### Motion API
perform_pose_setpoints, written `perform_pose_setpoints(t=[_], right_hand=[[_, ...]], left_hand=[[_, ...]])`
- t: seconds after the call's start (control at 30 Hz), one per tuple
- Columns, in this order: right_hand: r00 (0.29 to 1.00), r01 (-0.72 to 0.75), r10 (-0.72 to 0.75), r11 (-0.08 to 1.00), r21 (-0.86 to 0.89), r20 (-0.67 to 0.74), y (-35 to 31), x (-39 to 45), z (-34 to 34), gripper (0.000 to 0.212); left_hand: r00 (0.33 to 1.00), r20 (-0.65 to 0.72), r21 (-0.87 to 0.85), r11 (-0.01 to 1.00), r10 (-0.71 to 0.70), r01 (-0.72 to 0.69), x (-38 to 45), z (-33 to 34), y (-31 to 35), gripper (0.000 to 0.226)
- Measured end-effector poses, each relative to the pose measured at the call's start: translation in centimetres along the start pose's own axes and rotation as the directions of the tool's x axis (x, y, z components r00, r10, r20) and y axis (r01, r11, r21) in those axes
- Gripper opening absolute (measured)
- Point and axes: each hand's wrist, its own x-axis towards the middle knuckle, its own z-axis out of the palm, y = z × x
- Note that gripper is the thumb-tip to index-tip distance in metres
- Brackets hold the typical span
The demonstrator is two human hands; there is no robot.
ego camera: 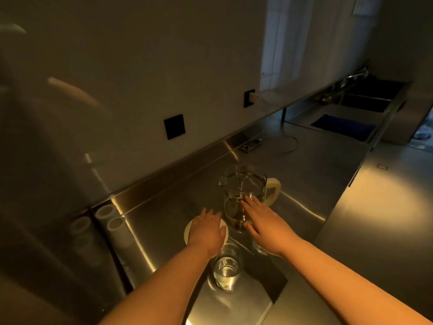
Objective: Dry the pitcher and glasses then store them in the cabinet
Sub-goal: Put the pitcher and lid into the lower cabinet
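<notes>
The left hand (207,229) is lying flat, fingers straight and spread, palm down on a pale round lid (187,232) that is resting on the steel table (304,184); the hand is grasping nothing. The right hand (263,221) is reaching forward with fingers extended and relaxed, its fingertips touching the near side of the glass pitcher (242,198); it is not curling round the pitcher.

The pitcher is standing upright on the table, just beyond both hands, with its cream handle (273,192) pointing to the right. Whether it is holding liquid cannot be told in the dim light.

One clear glass (226,270) is standing upright near the person, between the two forearms, just nearer than the lid. A second glass (260,247) is sitting partly hidden beneath the right wrist, to the right of the first one.

To the left, two pale tubes (111,221) are lying side by side against the table's left edge. Farther along the table, a power strip (250,145) and a thin cable (290,144) are lying beside the back wall. At the far right, a blue cloth (344,127) is lying beside a sink (365,102) with a faucet (356,77) over it. Two dark wall plates (174,126) are showing on the wall above the table.
</notes>
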Motion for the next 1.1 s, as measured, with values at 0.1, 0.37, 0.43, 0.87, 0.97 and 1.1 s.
perform_pose_setpoints(t=[0.1, 0.37, 0.43, 0.87, 0.97, 1.1], right_hand=[[1.0, -0.013, 0.013, 1.0, 0.014, -0.008, 1.0, 2.8, 1.0, 0.064], [0.998, -0.044, 0.042, 0.998, -0.039, -0.051, 3.1, 7.5, 4.1, 0.068], [0.996, -0.046, 0.043, 0.998, -0.044, -0.081, 3.4, 7.9, 4.5, 0.07], [0.991, -0.038, 0.015, 0.984, -0.177, -0.131, 3.8, 8.3, 5.2, 0.056], [0.988, -0.059, 0.03, 0.979, -0.196, -0.15, 3.8, 8.5, 5.4, 0.051], [0.983, -0.087, 0.054, 0.979, -0.184, -0.178, 3.6, 8.7, 5.6, 0.044]], left_hand=[[1.0, 0.028, -0.033, 0.999, 0.009, -0.008, 2.1, 1.3, -1.4, 0.05], [0.998, 0.052, 0.041, 0.998, 0.041, -0.043, 5.2, 5.1, -4.0, 0.044], [0.991, 0.124, 0.115, 0.991, 0.047, -0.061, 5.5, 5.9, -4.4, 0.049], [0.972, 0.207, 0.221, 0.963, 0.11, -0.156, 5.2, 7.8, -4.8, 0.052], [0.972, 0.201, 0.245, 0.954, 0.123, -0.171, 5.0, 7.7, -4.8, 0.059], [0.982, 0.17, 0.23, 0.966, 0.081, -0.12, 5.0, 7.9, -5.2, 0.07]])
